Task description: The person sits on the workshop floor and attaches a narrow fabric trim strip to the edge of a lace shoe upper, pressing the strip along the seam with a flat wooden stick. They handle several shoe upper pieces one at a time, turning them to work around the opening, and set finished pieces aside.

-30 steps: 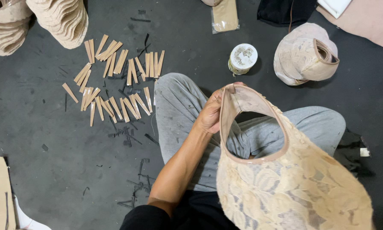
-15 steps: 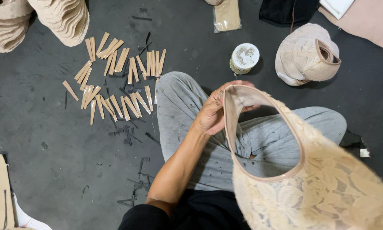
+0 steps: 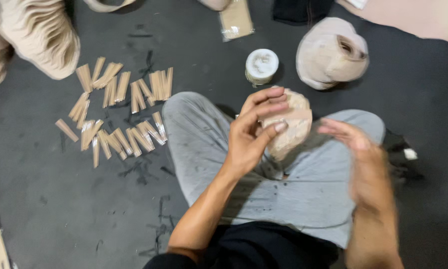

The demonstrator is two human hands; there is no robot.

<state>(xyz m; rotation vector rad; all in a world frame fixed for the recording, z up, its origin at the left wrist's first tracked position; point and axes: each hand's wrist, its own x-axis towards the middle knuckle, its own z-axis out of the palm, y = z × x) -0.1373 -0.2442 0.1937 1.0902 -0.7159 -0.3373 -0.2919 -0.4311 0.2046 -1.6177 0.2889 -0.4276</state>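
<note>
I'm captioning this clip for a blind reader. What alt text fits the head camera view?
Seen from above, a seated person's left hand grips a beige lace fabric piece over their grey-trousered lap, while the blurred right hand hovers open beside it. On the dark floor lie beige strips, a small white pot and a beige cap.

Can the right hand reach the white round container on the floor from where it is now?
Probably yes. The right hand is free, and the white round container stands just beyond the knees with nothing between them.
</note>
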